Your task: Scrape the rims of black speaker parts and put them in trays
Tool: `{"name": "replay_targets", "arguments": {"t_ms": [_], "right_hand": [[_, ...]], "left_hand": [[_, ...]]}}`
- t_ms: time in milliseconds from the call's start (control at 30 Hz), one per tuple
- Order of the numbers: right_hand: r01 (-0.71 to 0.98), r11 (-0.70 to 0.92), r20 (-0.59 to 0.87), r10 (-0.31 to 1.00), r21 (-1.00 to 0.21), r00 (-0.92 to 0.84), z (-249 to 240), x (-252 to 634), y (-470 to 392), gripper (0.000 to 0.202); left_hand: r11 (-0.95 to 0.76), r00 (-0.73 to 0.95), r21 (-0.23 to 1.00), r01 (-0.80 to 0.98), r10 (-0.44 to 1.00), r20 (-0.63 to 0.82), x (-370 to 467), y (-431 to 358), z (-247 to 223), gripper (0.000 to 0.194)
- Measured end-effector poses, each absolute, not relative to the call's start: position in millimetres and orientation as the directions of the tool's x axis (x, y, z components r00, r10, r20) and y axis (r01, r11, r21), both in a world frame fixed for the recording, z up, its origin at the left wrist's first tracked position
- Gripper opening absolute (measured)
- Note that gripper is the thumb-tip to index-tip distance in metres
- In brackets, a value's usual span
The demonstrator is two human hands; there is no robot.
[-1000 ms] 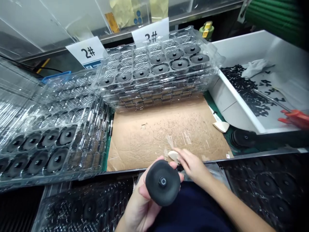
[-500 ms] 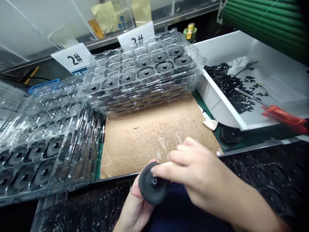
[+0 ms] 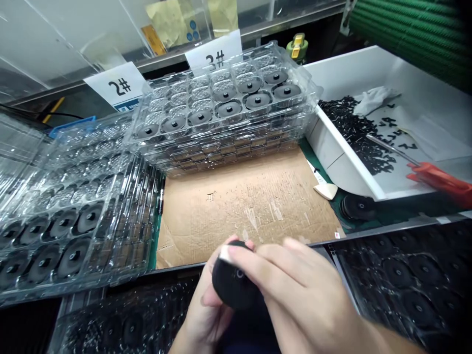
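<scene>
A round black disc [image 3: 229,284] with a small raised hub in its middle is held up near the bottom centre. My left hand [image 3: 205,300] grips it from behind and the left, thumb at its lower edge and fingertips showing over the top rim. Across the disc's upper face lies a digit of my right hand [image 3: 300,282], whose other fingers curl at the disc's right side and partly cover the hub. A whitish patch shows at that fingertip; whether it is the nail or a small piece, I cannot make out. Both hands touch the disc, just before a brown cardboard sheet [image 3: 236,206].
Stacked clear trays [image 3: 221,130] with similar discs stand behind the cardboard; another tray stack [image 3: 121,216] is at left. At right, a white bin [image 3: 342,152] holds small black pieces and a red-handled tool [image 3: 438,179]. Several stacked discs [image 3: 357,206] sit beside a white-bladed scraper [image 3: 326,190].
My right hand has shifted lower and its digit lies further over the disc's face, hiding more of the hub. The disc has tilted in my left hand. The view has moved slightly.
</scene>
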State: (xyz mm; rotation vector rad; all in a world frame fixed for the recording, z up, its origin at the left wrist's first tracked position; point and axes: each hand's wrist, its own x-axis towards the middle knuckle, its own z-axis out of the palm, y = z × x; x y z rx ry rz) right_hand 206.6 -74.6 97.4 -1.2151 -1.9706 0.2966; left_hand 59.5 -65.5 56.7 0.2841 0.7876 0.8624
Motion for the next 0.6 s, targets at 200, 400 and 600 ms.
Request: {"name": "replay_targets", "arguments": {"t_ms": [200,400,600], "right_hand": [[0.629,0.480,0.487,0.855,-0.611,-0.179,86.9,193.7,-91.8,0.032],[0.238,0.088,0.098,0.995,-0.967,0.030,70.8,221.3,-64.1,0.026],[0.504,0.353,0.422,0.906,-0.789,0.026,87.5,205.8,-71.6,0.036]], "left_hand": [[0.454,0.357,0.541,-0.708,0.891,-0.281,57.3,-61.3,57.4,0.052],[0.365,0.282,0.528,-0.767,0.930,-0.234,56.7,-59.4,53.8,0.042],[0.409,0.274,0.542,-0.734,0.909,-0.315,56.6,-63.4,55.7,0.043]]}}
